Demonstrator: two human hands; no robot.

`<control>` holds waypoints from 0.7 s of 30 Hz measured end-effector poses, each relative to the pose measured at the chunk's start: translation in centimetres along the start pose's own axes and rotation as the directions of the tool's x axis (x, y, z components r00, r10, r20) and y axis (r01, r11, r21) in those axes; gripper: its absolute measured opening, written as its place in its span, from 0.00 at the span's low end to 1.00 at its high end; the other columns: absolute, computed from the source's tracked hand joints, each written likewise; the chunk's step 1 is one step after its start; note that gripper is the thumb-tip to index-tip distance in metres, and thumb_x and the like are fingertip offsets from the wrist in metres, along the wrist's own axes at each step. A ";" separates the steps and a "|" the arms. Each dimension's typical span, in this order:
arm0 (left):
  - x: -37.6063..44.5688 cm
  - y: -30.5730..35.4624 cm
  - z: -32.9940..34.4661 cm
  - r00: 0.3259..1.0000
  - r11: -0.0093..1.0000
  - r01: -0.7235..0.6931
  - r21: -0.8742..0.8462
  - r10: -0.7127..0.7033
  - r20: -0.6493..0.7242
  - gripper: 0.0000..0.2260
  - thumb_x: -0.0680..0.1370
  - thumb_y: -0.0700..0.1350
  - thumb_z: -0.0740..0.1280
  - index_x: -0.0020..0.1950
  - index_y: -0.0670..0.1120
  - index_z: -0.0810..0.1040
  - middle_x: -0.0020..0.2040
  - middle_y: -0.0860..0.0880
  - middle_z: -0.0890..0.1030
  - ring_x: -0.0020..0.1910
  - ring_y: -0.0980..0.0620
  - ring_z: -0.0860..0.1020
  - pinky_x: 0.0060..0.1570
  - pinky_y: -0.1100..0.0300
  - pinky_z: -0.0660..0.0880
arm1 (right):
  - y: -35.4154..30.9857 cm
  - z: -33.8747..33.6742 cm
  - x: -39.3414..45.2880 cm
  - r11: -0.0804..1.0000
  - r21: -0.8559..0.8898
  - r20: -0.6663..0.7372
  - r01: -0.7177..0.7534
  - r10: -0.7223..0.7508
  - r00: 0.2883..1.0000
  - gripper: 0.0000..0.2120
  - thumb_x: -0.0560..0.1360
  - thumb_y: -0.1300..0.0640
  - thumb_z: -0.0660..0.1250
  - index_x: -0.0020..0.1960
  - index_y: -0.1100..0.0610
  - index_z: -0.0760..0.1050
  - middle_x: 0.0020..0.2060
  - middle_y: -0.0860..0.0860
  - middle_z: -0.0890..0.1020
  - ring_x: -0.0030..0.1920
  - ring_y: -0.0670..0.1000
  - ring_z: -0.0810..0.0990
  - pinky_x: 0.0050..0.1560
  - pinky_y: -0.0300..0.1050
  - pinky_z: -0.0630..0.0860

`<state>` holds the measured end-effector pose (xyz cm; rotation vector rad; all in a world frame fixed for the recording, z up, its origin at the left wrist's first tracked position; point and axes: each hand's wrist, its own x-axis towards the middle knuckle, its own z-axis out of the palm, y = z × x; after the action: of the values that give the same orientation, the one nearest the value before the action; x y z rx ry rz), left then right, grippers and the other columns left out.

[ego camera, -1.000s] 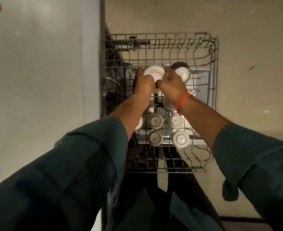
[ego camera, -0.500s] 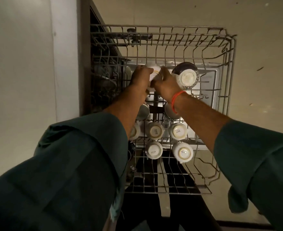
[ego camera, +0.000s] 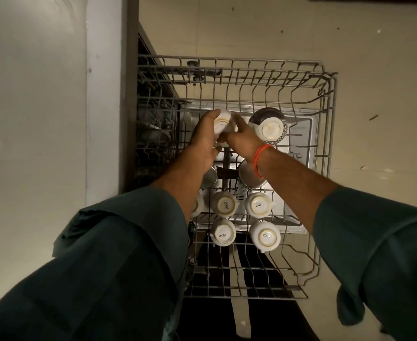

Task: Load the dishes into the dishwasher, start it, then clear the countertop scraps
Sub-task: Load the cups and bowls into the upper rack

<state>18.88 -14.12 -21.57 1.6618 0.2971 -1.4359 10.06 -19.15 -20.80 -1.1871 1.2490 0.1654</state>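
Observation:
The dishwasher's upper wire rack (ego camera: 325, 153) is pulled out below me. A white bowl (ego camera: 223, 125) sits upside down at the rack's far middle. My left hand (ego camera: 203, 137) holds its left side and my right hand (ego camera: 243, 139) grips its right side, with an orange band on that wrist. Just to the right stands a dark patterned bowl (ego camera: 269, 127), also upside down. Several white cups (ego camera: 223, 205) rest upside down in the near rows. Two steel bowls (ego camera: 248, 175) lie partly hidden under my wrists.
A white cabinet side (ego camera: 55, 119) runs along the left, next to the dishwasher's dark opening (ego camera: 153, 134). Beige floor (ego camera: 374, 70) lies beyond and right of the rack. The near rows of the rack hold no dishes.
Both hands have stayed on the white bowl, which now sits slightly lower in the rack. My head has moved closer and the view has shifted right.

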 end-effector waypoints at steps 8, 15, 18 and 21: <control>-6.4 -1.2 0.6 0.997 0.997 -0.074 -0.015 0.074 -0.018 0.43 0.65 0.73 0.63 0.77 0.55 0.70 0.74 0.48 0.75 0.72 0.46 0.72 0.73 0.39 0.65 | -1.1 -0.1 -5.3 0.981 0.184 -0.136 0.055 -0.030 0.990 0.23 0.80 0.60 0.64 0.74 0.55 0.67 0.55 0.46 0.77 0.56 0.44 0.76 0.48 0.31 0.70; -18.0 -0.1 -0.2 0.972 0.964 -0.229 -0.137 0.234 0.018 0.19 0.85 0.57 0.58 0.71 0.50 0.74 0.51 0.55 0.82 0.52 0.59 0.79 0.54 0.59 0.72 | -3.0 -0.7 -14.9 0.951 0.273 -0.127 0.148 -0.117 0.985 0.28 0.82 0.51 0.64 0.79 0.52 0.62 0.75 0.49 0.70 0.72 0.48 0.69 0.69 0.47 0.66; -24.4 -0.3 -1.4 0.941 0.925 -0.325 -0.196 0.338 0.034 0.15 0.86 0.56 0.56 0.69 0.54 0.73 0.40 0.61 0.82 0.45 0.64 0.78 0.50 0.61 0.71 | -4.0 -0.8 -19.2 0.926 0.317 -0.100 0.205 -0.182 0.978 0.28 0.81 0.49 0.66 0.78 0.50 0.63 0.75 0.49 0.69 0.74 0.49 0.68 0.68 0.47 0.66; -30.2 -1.2 -2.4 0.913 0.902 -0.392 -0.183 0.406 0.045 0.12 0.87 0.57 0.52 0.56 0.60 0.75 0.37 0.66 0.83 0.43 0.70 0.79 0.57 0.60 0.71 | -4.8 -0.3 -23.6 0.902 0.345 -0.064 0.262 -0.255 0.965 0.28 0.79 0.47 0.66 0.77 0.48 0.66 0.75 0.47 0.69 0.74 0.48 0.68 0.73 0.50 0.65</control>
<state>10.64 -0.93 4.41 1.4200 0.0245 -1.1303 3.96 -10.21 0.74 -1.0292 1.0683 -0.2584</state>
